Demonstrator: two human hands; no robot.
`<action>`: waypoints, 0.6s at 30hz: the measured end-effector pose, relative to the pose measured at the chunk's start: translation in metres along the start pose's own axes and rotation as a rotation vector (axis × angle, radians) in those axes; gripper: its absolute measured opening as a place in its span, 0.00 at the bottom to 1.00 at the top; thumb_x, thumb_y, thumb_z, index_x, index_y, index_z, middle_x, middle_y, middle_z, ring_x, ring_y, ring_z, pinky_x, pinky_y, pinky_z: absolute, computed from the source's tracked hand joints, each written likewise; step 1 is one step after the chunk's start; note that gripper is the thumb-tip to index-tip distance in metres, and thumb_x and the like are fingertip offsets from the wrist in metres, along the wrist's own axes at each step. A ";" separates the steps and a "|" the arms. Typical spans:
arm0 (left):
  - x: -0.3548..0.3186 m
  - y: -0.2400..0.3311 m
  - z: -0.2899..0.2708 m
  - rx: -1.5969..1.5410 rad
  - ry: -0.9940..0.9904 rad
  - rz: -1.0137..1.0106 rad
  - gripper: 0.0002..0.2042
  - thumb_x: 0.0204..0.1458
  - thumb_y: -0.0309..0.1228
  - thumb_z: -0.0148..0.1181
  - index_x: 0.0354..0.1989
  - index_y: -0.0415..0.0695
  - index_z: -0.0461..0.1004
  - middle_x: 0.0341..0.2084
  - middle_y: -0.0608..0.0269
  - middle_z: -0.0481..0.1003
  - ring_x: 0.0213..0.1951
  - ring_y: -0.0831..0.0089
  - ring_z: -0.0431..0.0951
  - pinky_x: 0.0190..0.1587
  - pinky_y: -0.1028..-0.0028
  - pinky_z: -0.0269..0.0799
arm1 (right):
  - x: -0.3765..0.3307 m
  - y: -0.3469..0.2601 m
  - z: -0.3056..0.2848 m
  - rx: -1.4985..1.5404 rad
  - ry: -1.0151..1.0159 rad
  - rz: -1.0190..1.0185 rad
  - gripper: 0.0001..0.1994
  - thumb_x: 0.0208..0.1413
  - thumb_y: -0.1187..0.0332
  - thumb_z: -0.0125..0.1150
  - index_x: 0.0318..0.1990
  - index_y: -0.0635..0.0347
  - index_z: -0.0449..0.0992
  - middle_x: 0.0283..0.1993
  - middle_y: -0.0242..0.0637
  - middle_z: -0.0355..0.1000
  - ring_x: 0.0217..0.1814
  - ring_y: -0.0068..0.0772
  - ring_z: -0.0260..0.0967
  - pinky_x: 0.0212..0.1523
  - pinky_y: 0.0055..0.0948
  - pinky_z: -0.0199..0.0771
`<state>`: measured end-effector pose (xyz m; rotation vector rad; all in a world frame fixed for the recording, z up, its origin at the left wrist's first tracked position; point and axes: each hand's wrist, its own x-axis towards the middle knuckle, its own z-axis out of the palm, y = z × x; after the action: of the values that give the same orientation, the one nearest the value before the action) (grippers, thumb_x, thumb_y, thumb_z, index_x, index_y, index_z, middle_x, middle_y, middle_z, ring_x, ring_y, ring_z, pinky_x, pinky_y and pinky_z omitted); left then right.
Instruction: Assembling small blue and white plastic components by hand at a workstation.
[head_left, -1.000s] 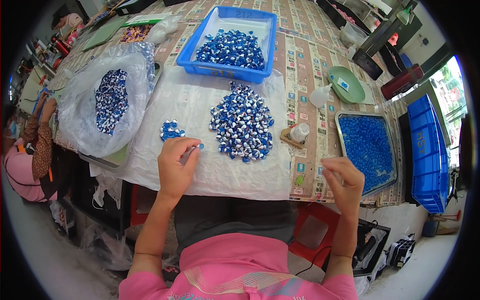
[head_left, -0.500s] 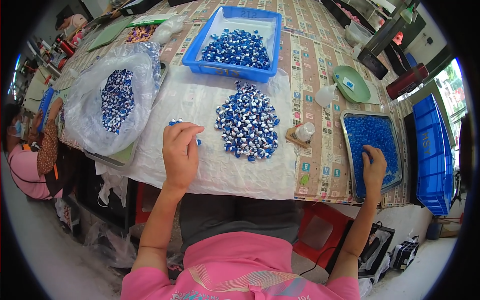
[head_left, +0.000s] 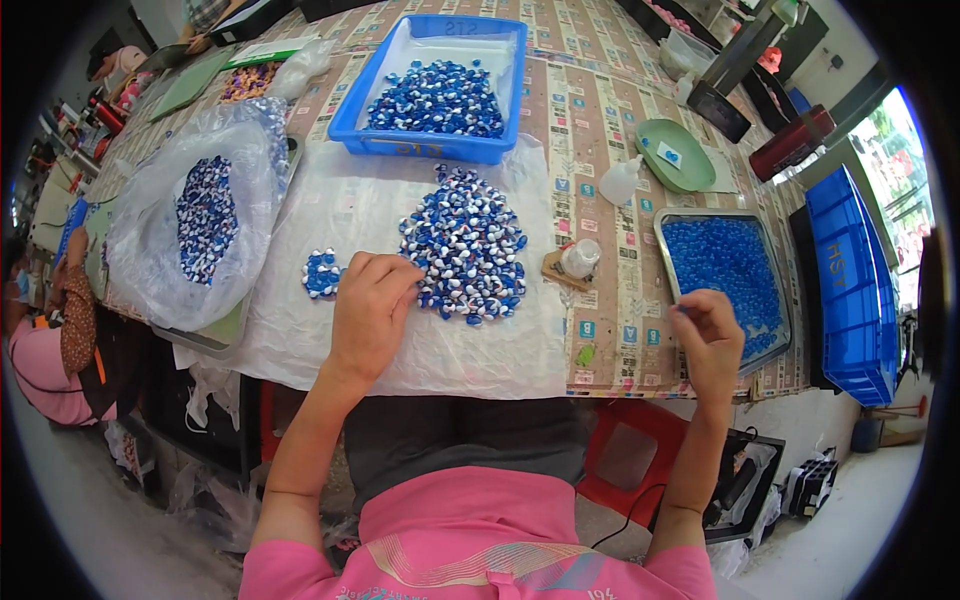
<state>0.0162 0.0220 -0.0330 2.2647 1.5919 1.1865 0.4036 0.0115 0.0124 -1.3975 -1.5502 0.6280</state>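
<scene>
My left hand (head_left: 372,305) is closed, thumb and fingertips together at the left edge of a heap of small blue-and-white bead-like pieces (head_left: 465,250); what it pinches is hidden. Left of that hand lies a small cluster of similar pieces (head_left: 322,274). My right hand (head_left: 714,340) is raised by the left side of a metal tray (head_left: 664,238) of clear blue beads (head_left: 722,265). Its thumb and fingertips press together, and whatever they hold is too small to make out. Both heap and cluster rest on a white cloth (head_left: 480,360).
A blue bin (head_left: 425,148) with more pieces stands behind the heap. At left is a plastic bag (head_left: 135,235) of pieces. A small bottle (head_left: 580,258) on a wooden block, a squeeze bottle (head_left: 621,182) and a green plate (head_left: 690,180) stand between cloth and tray. Another person sits far left.
My left hand has moved right, from the small cluster to the heap's edge, uncovering the cluster. My right hand has lifted out of the blue beads and shifted left. The whole view has shifted slightly.
</scene>
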 end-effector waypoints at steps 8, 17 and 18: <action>0.000 0.010 0.010 0.016 -0.043 -0.046 0.07 0.43 0.19 0.63 0.32 0.39 0.76 0.33 0.56 0.74 0.38 0.56 0.72 0.41 0.62 0.68 | -0.015 -0.018 0.039 0.301 -0.351 0.190 0.12 0.50 0.85 0.62 0.44 0.68 0.78 0.46 0.35 0.71 0.46 0.22 0.71 0.46 0.20 0.72; -0.020 0.049 0.014 -0.562 0.029 -0.215 0.08 0.53 0.17 0.59 0.40 0.36 0.77 0.33 0.61 0.72 0.36 0.72 0.75 0.40 0.76 0.70 | -0.016 -0.020 0.058 0.251 -0.409 0.128 0.15 0.51 0.82 0.64 0.47 0.61 0.78 0.44 0.31 0.71 0.44 0.19 0.71 0.42 0.18 0.73; -0.024 0.056 0.018 -0.821 -0.001 -0.329 0.06 0.55 0.17 0.58 0.40 0.34 0.76 0.34 0.63 0.72 0.37 0.75 0.75 0.42 0.77 0.72 | -0.016 -0.020 0.059 0.250 -0.415 0.127 0.15 0.51 0.82 0.64 0.47 0.61 0.78 0.44 0.31 0.71 0.44 0.19 0.71 0.42 0.18 0.73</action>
<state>0.0664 -0.0165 -0.0292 1.4254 1.1028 1.3895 0.3416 0.0039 -0.0011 -1.2319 -1.6355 1.2070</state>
